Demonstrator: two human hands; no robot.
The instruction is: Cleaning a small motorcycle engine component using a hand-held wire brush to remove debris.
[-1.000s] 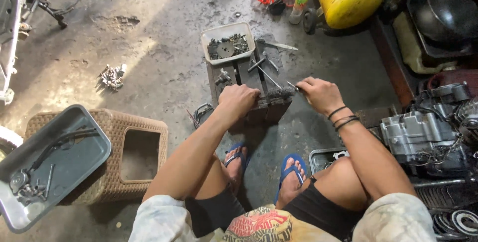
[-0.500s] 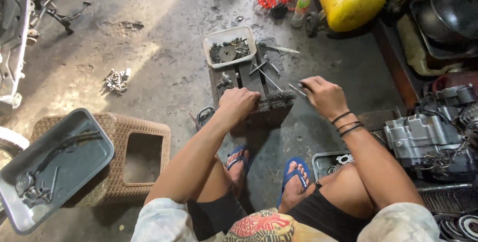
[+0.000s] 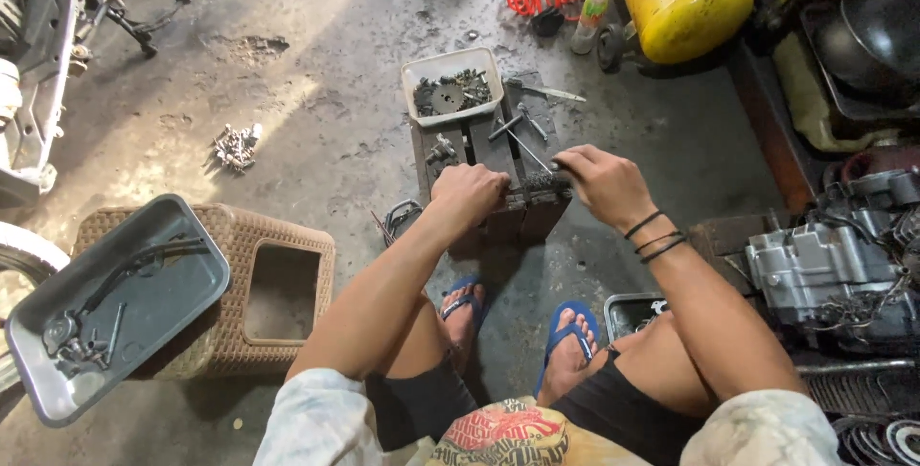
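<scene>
We press our left hand point(image 3: 470, 193) as a closed grip on the dark metal part point(image 3: 542, 181) to steady it on the wooden block point(image 3: 498, 154), while our right hand point(image 3: 602, 183) pinches its far end, the white parts tray point(image 3: 453, 94) just beyond.

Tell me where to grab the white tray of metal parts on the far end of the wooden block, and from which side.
Grip the white tray by its bare left rim, coming from the left. That wall stands clear, while loose tools lie beside its right side and gears fill the inside. Both the left hand and right hand are busy nearer on the wooden block.
</scene>
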